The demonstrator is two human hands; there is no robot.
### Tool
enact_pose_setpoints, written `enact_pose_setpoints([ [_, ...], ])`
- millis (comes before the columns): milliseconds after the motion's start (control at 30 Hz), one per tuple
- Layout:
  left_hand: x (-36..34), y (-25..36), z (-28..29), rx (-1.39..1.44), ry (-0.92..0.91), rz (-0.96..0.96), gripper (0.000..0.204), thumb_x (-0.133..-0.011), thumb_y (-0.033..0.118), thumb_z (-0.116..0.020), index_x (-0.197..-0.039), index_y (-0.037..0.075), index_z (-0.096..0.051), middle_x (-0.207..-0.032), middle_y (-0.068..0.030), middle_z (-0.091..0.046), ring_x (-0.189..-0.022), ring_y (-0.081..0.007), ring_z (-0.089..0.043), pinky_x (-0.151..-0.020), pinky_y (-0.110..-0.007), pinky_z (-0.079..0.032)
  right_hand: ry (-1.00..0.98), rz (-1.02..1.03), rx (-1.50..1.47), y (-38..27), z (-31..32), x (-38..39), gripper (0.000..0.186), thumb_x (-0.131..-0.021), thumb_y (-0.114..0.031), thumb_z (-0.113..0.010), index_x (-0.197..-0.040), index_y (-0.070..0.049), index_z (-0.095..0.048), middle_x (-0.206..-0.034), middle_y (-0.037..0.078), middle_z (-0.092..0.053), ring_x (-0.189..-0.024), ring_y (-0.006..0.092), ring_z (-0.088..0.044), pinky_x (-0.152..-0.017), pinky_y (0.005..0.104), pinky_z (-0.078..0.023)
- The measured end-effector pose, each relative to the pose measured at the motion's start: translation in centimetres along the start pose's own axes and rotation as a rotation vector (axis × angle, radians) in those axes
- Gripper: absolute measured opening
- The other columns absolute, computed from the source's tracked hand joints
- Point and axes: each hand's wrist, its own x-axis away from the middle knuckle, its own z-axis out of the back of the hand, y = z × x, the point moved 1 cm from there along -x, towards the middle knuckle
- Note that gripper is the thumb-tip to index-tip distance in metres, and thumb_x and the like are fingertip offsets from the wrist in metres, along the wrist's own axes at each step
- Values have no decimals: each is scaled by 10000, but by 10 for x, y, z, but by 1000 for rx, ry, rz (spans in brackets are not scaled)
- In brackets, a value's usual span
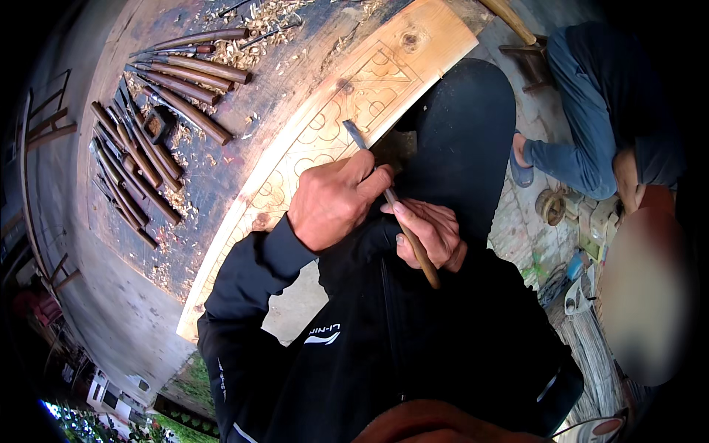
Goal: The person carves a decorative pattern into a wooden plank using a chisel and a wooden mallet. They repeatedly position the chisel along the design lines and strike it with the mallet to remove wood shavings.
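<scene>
A carving chisel (422, 255) with a flat steel blade and brown wooden handle slants across in front of me. My left hand (332, 198) grips it near the blade, fingers closed. Lower down, my right hand (434, 232) closes around the handle. The blade tip rests on or just above a long pale wooden board (442, 33); I cannot tell whether it touches. Scalloped, petal-like outlines and straight lines mark the board's face, which also has several dark knots. The board lies along the near edge of the worktable (258, 159), beside my dark-trousered knee.
Several wooden-handled chisels (196, 70) fan out on the table, with another group (136, 170) nearer the left. Curled wood shavings (269, 22) lie around them. At right sits another person in blue-grey trousers (576, 111). A wooden stool (528, 63) and a straw-like bundle (591, 354) stand on the floor.
</scene>
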Motion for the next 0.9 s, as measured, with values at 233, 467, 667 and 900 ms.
enact_pose_setpoints([
  [233, 0, 1, -2, 6, -24, -86, 302, -814, 106, -776, -1112, 124, -726, -800, -49, -480, -619, -221, -593, -521, -380, -480, 35, -28, -65, -9, 12, -1, 380, -910, -27, -635, -1249, 146, -633, -1003, 278, -772, -846, 394, -809, -784, 475, -688],
  [467, 2, 1, -1, 5, -23, -93, 275, -835, 115, -776, -1102, 123, -709, -799, -52, -480, -628, -222, -595, -529, -385, -477, -1, -24, -49, -11, 13, -1, 389, -882, -5, -638, -1241, 147, -638, -994, 274, -768, -841, 385, -807, -777, 473, -689],
  [667, 2, 0, -2, 20, -18, -79, 266, -833, 113, -772, -1090, 129, -709, -801, -51, -485, -630, -225, -596, -537, -388, -478, 28, 18, 5, -10, 5, 2, 386, -918, -11, -630, -1272, 142, -627, -993, 260, -770, -838, 376, -804, -783, 469, -688],
  [900, 2, 0, -3, 39, -9, -56, 260, -807, 79, -749, -1056, 137, -701, -803, -49, -492, -630, -225, -595, -543, -392, -479, 7, 53, 20, -5, -3, 7, 387, -947, -29, -620, -1291, 147, -612, -1023, 263, -773, -875, 388, -807, -822, 489, -685],
])
